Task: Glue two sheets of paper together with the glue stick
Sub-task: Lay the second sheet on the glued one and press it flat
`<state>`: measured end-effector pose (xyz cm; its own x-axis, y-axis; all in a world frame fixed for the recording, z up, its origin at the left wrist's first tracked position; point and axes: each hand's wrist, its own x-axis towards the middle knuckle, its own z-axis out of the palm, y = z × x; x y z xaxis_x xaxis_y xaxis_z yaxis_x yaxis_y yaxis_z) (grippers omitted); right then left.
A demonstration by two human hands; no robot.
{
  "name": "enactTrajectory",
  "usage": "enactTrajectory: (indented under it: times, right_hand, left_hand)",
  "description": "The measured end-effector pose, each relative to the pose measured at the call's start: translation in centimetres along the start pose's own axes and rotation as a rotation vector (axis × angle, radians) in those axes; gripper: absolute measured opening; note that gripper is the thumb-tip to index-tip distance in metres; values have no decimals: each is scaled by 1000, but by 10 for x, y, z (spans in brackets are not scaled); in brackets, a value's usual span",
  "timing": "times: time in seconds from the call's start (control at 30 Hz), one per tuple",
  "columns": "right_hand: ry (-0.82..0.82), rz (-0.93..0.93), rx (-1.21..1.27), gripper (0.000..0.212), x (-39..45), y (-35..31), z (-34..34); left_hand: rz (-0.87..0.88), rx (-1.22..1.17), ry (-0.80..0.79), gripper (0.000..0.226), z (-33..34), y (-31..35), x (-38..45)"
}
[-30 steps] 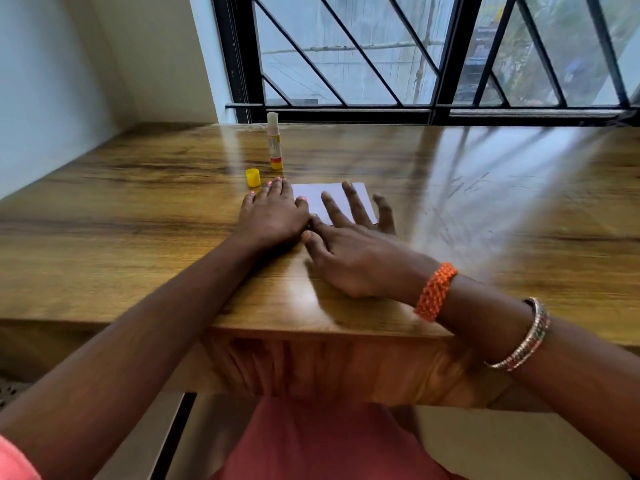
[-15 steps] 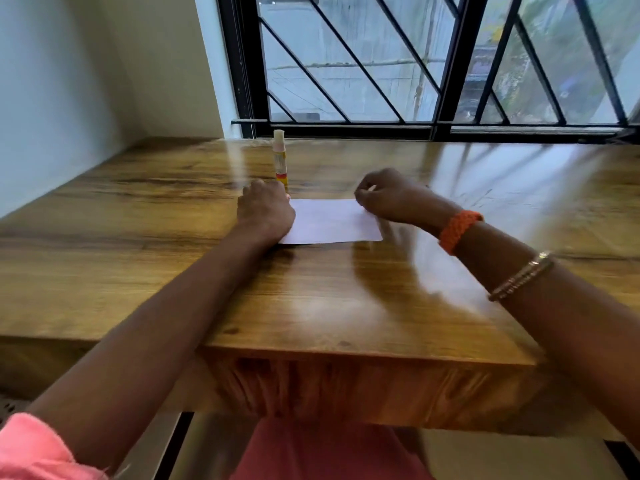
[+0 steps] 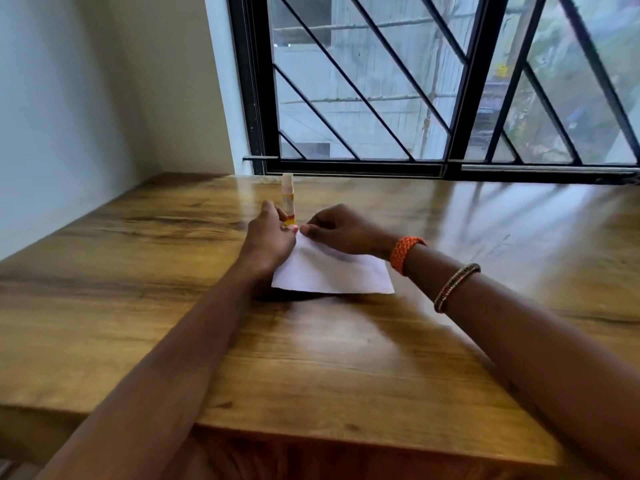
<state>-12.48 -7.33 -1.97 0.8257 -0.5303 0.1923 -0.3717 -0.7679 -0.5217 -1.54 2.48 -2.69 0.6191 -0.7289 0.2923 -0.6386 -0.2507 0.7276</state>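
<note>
White paper [image 3: 332, 275] lies on the wooden table [image 3: 311, 358], and a dark shadow shows under its near left edge, which sits slightly raised. My left hand [image 3: 270, 237] and my right hand [image 3: 337, 228] meet at the paper's far left corner, with fingertips closed on it. Whether there is one sheet or two stacked I cannot tell. The glue stick [image 3: 287, 199] stands upright and uncapped just behind my left hand, touching neither hand. Its yellow cap is hidden.
A barred black window frame [image 3: 446, 168] runs along the table's far edge. A pale wall [image 3: 69, 133] bounds the table on the left. My right wrist wears an orange band [image 3: 403, 252] and bangles.
My right hand moved left from the paper's far right corner to its far left corner, meeting my left hand. The paper's near left edge has risen. The camera tilted upward.
</note>
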Motion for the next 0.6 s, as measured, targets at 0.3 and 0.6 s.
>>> enactTrajectory:
  times: [0.3,0.6]
  right_hand:
    - [-95,76,177,27,-8,-1,-44]
    - [107,261,519,21,-82,27,-69]
  left_hand:
    - [-67,-401,78,26,-21,5,-5]
    - [-124,-544,43,19,-27,18,-20]
